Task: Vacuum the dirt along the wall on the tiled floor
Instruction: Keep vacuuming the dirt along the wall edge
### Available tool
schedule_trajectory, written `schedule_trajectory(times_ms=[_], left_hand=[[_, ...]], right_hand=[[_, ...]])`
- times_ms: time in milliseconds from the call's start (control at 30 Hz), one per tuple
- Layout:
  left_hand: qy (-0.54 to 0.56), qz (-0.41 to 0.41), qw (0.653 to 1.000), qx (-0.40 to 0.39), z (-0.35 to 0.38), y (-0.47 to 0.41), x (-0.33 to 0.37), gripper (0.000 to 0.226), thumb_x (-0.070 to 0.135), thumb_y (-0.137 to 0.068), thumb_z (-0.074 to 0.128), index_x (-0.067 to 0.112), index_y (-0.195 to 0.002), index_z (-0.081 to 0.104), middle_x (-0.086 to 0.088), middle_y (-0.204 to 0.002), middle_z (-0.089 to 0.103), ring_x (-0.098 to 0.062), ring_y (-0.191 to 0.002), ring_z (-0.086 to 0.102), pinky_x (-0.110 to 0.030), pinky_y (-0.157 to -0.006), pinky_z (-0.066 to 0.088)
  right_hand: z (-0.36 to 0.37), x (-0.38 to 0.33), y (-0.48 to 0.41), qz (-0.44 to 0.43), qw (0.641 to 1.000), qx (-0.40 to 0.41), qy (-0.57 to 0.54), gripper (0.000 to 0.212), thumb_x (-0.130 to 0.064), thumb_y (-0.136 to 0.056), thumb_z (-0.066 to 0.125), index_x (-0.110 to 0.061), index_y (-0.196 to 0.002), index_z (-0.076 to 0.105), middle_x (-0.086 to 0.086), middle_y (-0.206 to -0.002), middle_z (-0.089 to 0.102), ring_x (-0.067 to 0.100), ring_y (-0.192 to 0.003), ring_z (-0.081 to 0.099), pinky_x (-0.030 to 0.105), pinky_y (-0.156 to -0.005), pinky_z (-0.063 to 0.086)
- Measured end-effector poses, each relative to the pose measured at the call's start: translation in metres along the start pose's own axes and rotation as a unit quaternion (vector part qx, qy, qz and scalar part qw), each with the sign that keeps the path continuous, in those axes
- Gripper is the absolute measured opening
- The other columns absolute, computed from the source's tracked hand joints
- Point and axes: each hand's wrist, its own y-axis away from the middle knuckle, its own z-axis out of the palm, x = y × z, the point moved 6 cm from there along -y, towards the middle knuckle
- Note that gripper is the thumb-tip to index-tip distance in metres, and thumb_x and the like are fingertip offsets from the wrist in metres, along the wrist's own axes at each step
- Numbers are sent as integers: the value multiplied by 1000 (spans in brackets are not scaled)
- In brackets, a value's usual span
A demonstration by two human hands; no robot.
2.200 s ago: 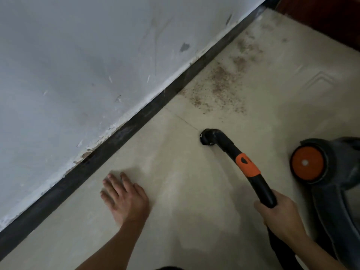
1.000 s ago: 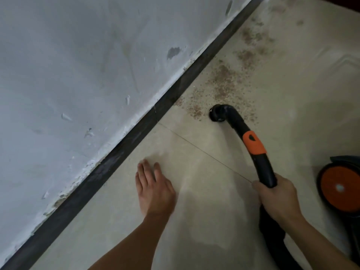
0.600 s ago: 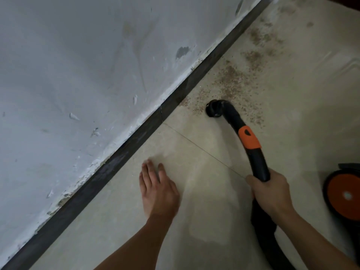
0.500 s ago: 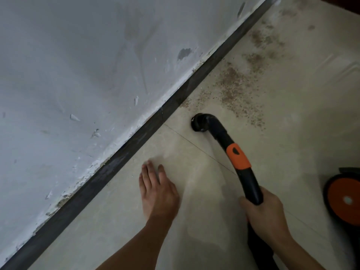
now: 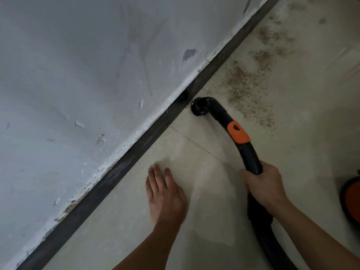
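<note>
Brown dirt lies scattered on the beige tiled floor beside the dark skirting of the white wall. My right hand grips the black vacuum hose handle, which carries an orange collar. The hose's open nozzle rests on the tile right against the skirting, at the near edge of the dirt patch. My left hand lies flat on the floor with fingers spread, near the skirting and below the nozzle.
The vacuum's body with an orange wheel sits at the right edge. A ribbed black hose trails down from my right hand. A grout line crosses the floor between the hands and the nozzle. The wall paint is chipped along its foot.
The nozzle has swung back and forth across the near edge of the dirt and now sits tight against the skirting. My left hand has stayed flat on the tile.
</note>
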Motion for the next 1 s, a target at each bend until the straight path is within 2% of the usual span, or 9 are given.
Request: schedule_trajectory(times_ms=[133, 367, 500, 567, 700, 733, 800, 900, 1000], left_hand=[[-14, 5, 1000, 2, 0, 0, -1, 54, 30, -94, 33, 4, -140, 45, -24, -154, 27, -37, -145, 21, -45, -118, 11], [-14, -1, 1000, -2, 0, 0, 0, 55, 30, -94, 33, 3, -140, 46, -25, -154, 26, -37, -145, 20, -46, -115, 12], [-4, 5, 1000, 11, -2, -2, 0, 55, 28, -92, 30, 1, -135, 51, -26, -151, 32, -39, -143, 26, -47, -115, 15], [-4, 7, 1000, 13, -2, -2, 0, 55, 29, -93, 30, 2, -135, 51, -26, -152, 31, -39, -143, 26, -47, -115, 15], [-8, 6, 1000, 7, 0, -1, -2, 53, 27, -92, 37, 2, -137, 48, -25, -153, 28, -39, -144, 22, -47, -116, 14], [-7, 5, 1000, 7, 0, -1, -2, 53, 27, -91, 38, 2, -137, 48, -26, -153, 29, -39, -144, 23, -47, -116, 14], [-4, 1, 1000, 6, 0, -2, -1, 53, 27, -91, 37, 2, -136, 49, -26, -152, 30, -39, -143, 24, -48, -115, 15], [-4, 6, 1000, 10, 0, -3, 0, 53, 27, -91, 35, 2, -135, 50, -27, -151, 32, -40, -142, 26, -48, -114, 17], [-10, 5, 1000, 12, 1, -2, -1, 53, 27, -91, 35, 2, -136, 49, -26, -152, 31, -39, -143, 24, -47, -115, 15]], right_hand=[[-8, -19, -34, 18, 998, 35, -49, 14, -9, -80, 71, -8, -72, 60, 13, -60, 60, 24, -49, 55, 29, -51, 47], [16, -8, 12, 3, 999, -36, -4, 21, -8, -80, 72, -7, -67, 55, 6, -55, 55, 15, -43, 48, 23, -40, 39], [2, -26, -29, -8, 999, 32, 10, 15, -13, -79, 72, -11, -72, 59, 9, -62, 60, 22, -52, 56, 26, -48, 42], [4, -35, -39, -5, 999, 37, -6, 14, -14, -79, 72, -12, -74, 59, 12, -65, 62, 26, -54, 58, 27, -50, 45], [17, -25, -1, 0, 1000, -11, -27, 16, -8, -80, 70, -8, -70, 57, 8, -59, 58, 12, -43, 52, 23, -40, 40], [19, -17, 13, -1, 999, -29, -18, 17, -7, -79, 70, -8, -69, 57, 7, -57, 57, 9, -41, 49, 23, -40, 39], [19, -2, 35, -1, 999, -51, 19, 17, -7, -76, 72, -12, -69, 58, 7, -57, 57, 13, -46, 50, 28, -45, 40], [3, 4, 23, -5, 999, -22, 38, 17, -7, -76, 75, -12, -71, 60, 8, -58, 58, 18, -50, 50, 32, -50, 40], [-15, -11, -20, 3, 999, 35, 18, 13, -9, -80, 73, -8, -75, 61, 6, -59, 58, 18, -51, 51, 27, -49, 40]])
